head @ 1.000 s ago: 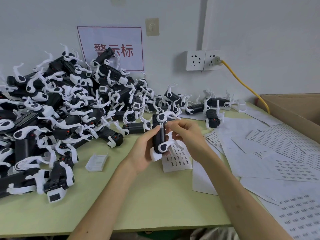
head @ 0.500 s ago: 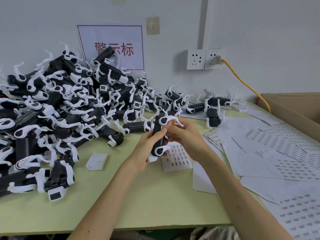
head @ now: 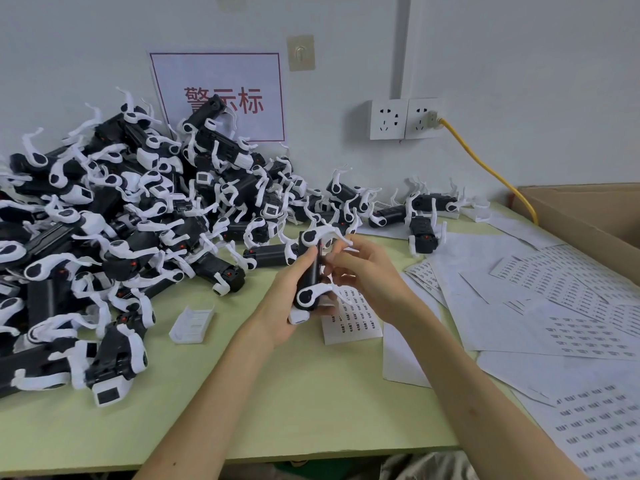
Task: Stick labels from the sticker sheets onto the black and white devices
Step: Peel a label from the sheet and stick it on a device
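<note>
One black and white device (head: pixel 309 271) stands almost upright above the table's middle. My left hand (head: pixel 287 299) grips its body from the left and below. My right hand (head: pixel 363 271) touches its right side, fingers curled around the white arms. Directly below the hands lies a small sticker sheet (head: pixel 353 317) with rows of labels. A large pile of the same devices (head: pixel 114 216) fills the left of the green table (head: pixel 242 410).
Several sticker sheets (head: pixel 554 306) spread over the right of the table. A cardboard box (head: pixel 595 216) stands at the far right. A loose white plastic part (head: pixel 192 323) lies left of my hands. A yellow cable (head: pixel 485 168) runs from wall sockets.
The device has turned in my hands, so its labelled face now points more to the right. Both hands have lifted slightly toward the pile.
</note>
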